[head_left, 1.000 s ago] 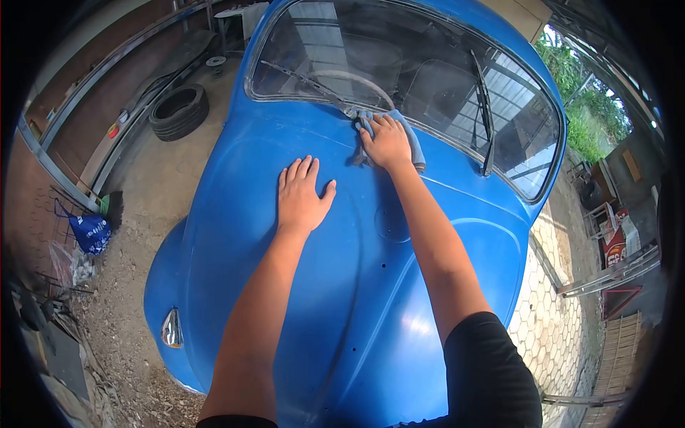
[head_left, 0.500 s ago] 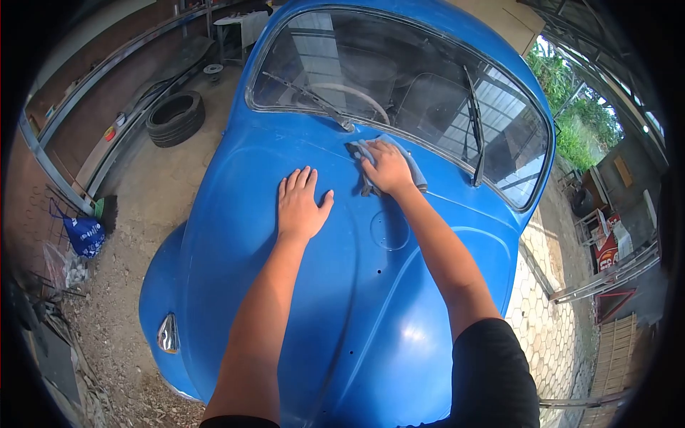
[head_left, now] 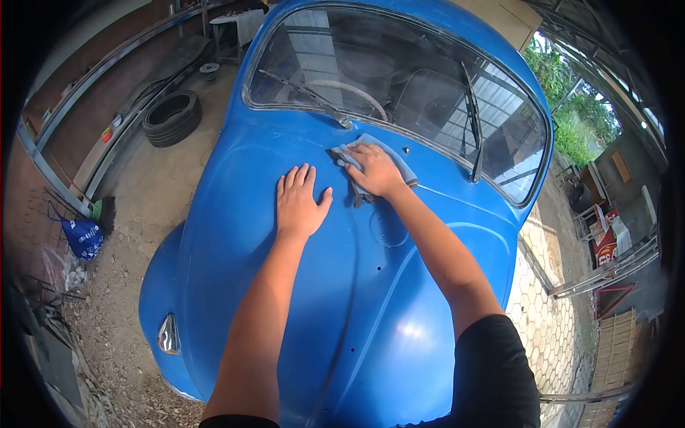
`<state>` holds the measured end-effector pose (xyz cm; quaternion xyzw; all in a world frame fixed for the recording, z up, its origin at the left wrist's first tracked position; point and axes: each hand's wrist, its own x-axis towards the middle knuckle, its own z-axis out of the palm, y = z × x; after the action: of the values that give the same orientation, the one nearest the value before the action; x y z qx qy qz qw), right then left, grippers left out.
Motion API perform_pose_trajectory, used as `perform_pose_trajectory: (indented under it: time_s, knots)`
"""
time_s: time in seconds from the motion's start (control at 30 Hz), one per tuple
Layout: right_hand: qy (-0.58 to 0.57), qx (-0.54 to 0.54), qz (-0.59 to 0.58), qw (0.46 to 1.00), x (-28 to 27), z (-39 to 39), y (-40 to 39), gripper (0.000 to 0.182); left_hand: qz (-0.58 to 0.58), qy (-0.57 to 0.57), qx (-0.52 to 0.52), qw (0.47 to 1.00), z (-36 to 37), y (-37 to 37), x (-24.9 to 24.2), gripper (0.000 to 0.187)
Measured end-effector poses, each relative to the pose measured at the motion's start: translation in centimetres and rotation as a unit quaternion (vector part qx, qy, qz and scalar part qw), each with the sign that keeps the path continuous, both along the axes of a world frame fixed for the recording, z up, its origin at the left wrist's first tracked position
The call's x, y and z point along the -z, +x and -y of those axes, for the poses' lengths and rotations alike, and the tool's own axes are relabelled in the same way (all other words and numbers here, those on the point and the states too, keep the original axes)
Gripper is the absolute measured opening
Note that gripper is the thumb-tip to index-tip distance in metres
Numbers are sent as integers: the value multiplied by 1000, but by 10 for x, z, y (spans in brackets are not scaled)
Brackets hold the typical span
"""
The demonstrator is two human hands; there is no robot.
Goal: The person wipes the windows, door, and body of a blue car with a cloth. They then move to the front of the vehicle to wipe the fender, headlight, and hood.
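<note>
My left hand [head_left: 300, 203] lies flat on the blue car hood [head_left: 285, 342], fingers stretched out and pointing towards the windshield. Just right of it, near the base of the glass, my right hand [head_left: 373, 170] presses a grey-blue cloth [head_left: 404, 167] against the paint. The cloth is bunched under the palm and sticks out on both sides, with a darker edge at the left. Part of it is hidden by the hand. Below the cloth, a round outline and small dark holes mark the hood's surface.
Two wipers [head_left: 474, 128] rest against the windshield [head_left: 399, 78] beyond my hands. On the ground to the left are a loose tyre [head_left: 172, 119] and a blue bag [head_left: 83, 237]. Hexagonal paving [head_left: 546, 307] runs along the right side of the car.
My right hand and the cloth have slid left and slightly towards me over the hood, uncovering a small knob below the windshield. My left hand stays in place.
</note>
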<state>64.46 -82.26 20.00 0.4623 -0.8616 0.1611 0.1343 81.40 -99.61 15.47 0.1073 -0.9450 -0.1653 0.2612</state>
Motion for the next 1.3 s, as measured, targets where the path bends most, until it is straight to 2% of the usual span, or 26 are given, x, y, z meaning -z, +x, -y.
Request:
perform_pose_trajectory:
  time_s: [0.03, 0.13, 0.17, 0.27, 0.37, 0.57, 0.7, 0.83, 0.87, 0.97, 1.0, 1.1, 1.3]
  knots:
    - [15, -26, 29, 999, -4, -8, -3, 46, 2, -1, -3, 1000, 0, -2, -2, 66]
    - [-10, 163, -55, 985, 1, -3, -47, 52, 18, -8, -6, 1000, 0, 3, -3, 64]
    - [-15, 189, -65, 980, 7, 5, -46, 54, 14, -11, -11, 1000, 0, 1, -4, 62]
    - [24, 167, -67, 983, 12, 16, -28, 56, -2, -9, -7, 1000, 2, -1, 6, 55]
    - [24, 117, -63, 991, 15, 11, 23, 57, -28, 0, 1, 1000, 1, -5, 8, 47]
    - [74, 128, -35, 988, 14, -18, 150, 58, -58, -6, -6, 998, 1, -3, 5, 42]
    - [49, 140, -2, 989, 18, -59, 246, 59, -59, 11, 17, 998, -5, 11, -1, 35]
    - [37, 174, 50, 983, 24, -113, 318, 63, -107, -23, 7, 994, -12, 32, 22, 38]
    - [37, 185, 54, 981, 29, -123, 326, 64, -60, 10, 1, 998, -20, 46, 23, 42]
    - [45, 236, 57, 969, 31, -130, 314, 67, -56, 47, 8, 997, -53, 96, 24, 48]
    - [34, 255, 58, 965, 30, -128, 302, 68, -32, 63, 23, 997, -64, 117, 21, 56]
    - [-3, 316, 49, 948, 25, -122, 240, 69, 27, -6, 51, 998, -90, 167, 20, 74]
    - [-11, 395, 29, 918, 17, -104, 117, 71, 56, -14, 37, 998, -96, 167, 3, 78]
